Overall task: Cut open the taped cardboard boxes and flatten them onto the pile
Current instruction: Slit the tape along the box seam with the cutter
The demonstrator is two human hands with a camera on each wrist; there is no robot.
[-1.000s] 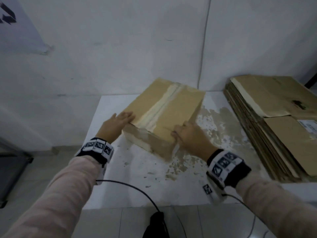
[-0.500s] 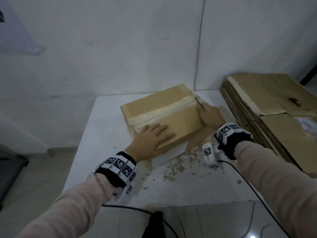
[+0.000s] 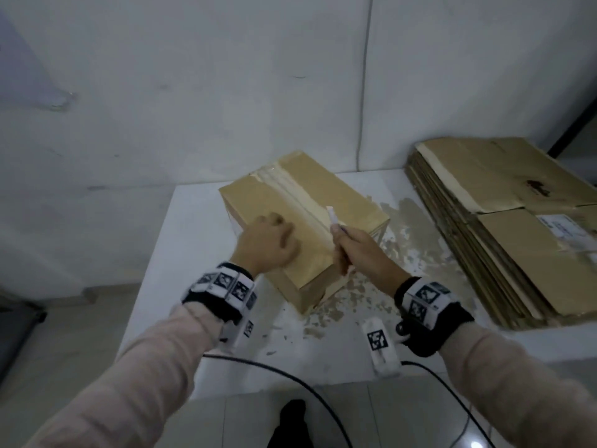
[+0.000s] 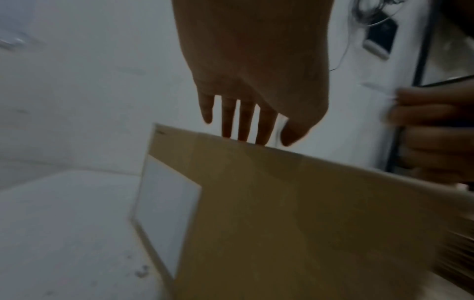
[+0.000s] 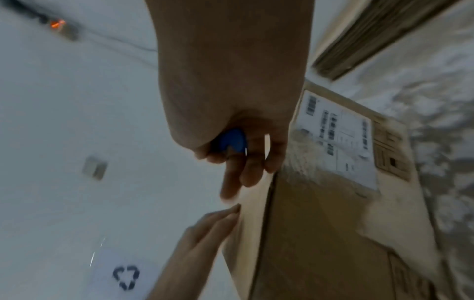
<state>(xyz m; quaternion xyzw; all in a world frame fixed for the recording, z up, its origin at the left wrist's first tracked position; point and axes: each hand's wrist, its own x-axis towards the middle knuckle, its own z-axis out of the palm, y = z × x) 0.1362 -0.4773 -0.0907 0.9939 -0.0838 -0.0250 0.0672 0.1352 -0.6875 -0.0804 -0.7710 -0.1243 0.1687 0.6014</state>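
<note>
Box turned, blade now at the near end of the tape seam.

Half a second ago the taped cardboard box (image 3: 300,218) lay crosswise with my right hand (image 3: 361,250) at its far right edge; now the seam runs away from me and that hand has come back to the near end of the tape strip (image 3: 290,189). My right grip is curled round the blue-handled cutter (image 5: 231,142), its pale blade (image 3: 332,216) standing up over the seam. My left hand (image 3: 268,244) lies with fingers spread flat on the left flap, pressing the box to the white surface (image 3: 193,227). The box sits mid-surface, apart from the flattened pile (image 3: 504,227) at my right. I judge the tape is uncut here and the slice along it comes next.
</note>
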